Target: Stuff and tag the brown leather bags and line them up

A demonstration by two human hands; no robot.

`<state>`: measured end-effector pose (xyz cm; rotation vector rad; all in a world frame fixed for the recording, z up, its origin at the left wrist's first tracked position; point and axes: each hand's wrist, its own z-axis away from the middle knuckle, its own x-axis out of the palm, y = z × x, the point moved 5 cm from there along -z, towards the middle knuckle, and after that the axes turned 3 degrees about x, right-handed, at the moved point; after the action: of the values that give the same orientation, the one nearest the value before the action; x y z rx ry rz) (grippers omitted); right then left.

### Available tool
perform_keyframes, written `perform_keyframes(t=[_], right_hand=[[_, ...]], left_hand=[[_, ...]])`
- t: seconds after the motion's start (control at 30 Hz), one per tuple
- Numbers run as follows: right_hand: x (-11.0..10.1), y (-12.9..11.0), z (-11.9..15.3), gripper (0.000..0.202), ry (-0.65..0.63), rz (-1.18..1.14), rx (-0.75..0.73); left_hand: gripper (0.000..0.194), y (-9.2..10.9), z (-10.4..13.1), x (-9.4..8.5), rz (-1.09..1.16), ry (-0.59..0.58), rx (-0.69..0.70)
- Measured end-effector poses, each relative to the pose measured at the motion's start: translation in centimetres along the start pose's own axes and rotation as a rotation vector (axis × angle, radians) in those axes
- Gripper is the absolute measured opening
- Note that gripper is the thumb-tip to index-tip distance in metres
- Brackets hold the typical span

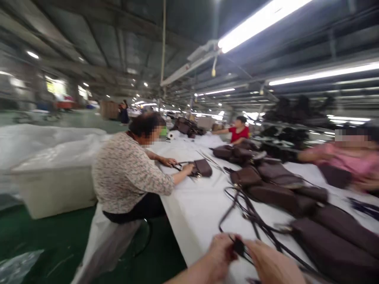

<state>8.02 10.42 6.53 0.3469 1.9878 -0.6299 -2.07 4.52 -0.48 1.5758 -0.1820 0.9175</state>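
"Cream bin (56, 189), far left. Next?"

"A co-worker (127, 173), leaning over a brown handbag (203, 168)."

"And the near hands?"

"Left hand (221, 250), fingers pinching a dark strap (239, 247) above the white table (189, 207); right hand (272, 260) close against it, though I can't tell whether its fingers pinch. Brown bags (271, 195) lie farther right."

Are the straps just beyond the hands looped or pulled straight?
Looped: the dark straps bend round in curves above the white tabletop, beyond the left hand.
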Motion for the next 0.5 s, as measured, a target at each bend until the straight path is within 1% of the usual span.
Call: perform_keyframes(t=[0.03, 0.07, 0.1, 0.17, 0.23, 0.3, 0.37, 0.43, 0.47, 0.5], right_hand=[[-0.3, 0.9, 1.5, 0.01, -0.057, 0.065, 0.035], [-0.4, 1.4, 2.4, 0.015, -0.119, 0.125, 0.051], [-0.3, 1.2, 2.9, 0.019, -0.2, 0.221, 0.011], [-0.6, 0.6, 2.8, 0.022, -0.272, 0.315, -0.009], [-1.7, -0.4, 2.3, 0.023, -0.255, 0.27, -0.018], [-3.7, -0.9, 2.1, 0.021, -0.177, 0.159, -0.026], [-6.2, -0.4, 2.4, 0.02, -0.08, 0.113, -0.027], [-8.6, 1.2, 3.3, 0.021, 0.0, 0.16, 0.014], [-9.6, 2.3, 3.8, 0.022, 0.023, 0.19, 0.049], [-10.3, 3.4, 4.5, 0.024, 0.032, 0.212, 0.084]], left_hand=[[0.031, -1.5, 0.5, 0.6, -0.015, -0.013, -0.021], [0.031, -2.2, 0.8, 1.0, -0.043, -0.034, -0.029], [0.032, -2.4, 0.9, 1.3, -0.076, -0.067, -0.031], [0.033, -1.9, 0.7, 1.9, -0.149, -0.178, -0.047], [0.028, -1.0, 0.7, 2.3, -0.25, -0.311, -0.055], [0.02, -0.2, 1.2, 2.3, -0.411, -0.426, -0.04], [0.013, 0.5, 1.7, 1.2, -0.571, -0.486, -0.032], [0.01, 1.6, 1.8, -1.0, -0.755, -0.505, -0.005], [0.01, 2.6, 1.7, -2.4, -0.853, -0.492, 0.042], [0.011, 3.7, 1.5, -4.0, -0.919, -0.441, 0.086]])
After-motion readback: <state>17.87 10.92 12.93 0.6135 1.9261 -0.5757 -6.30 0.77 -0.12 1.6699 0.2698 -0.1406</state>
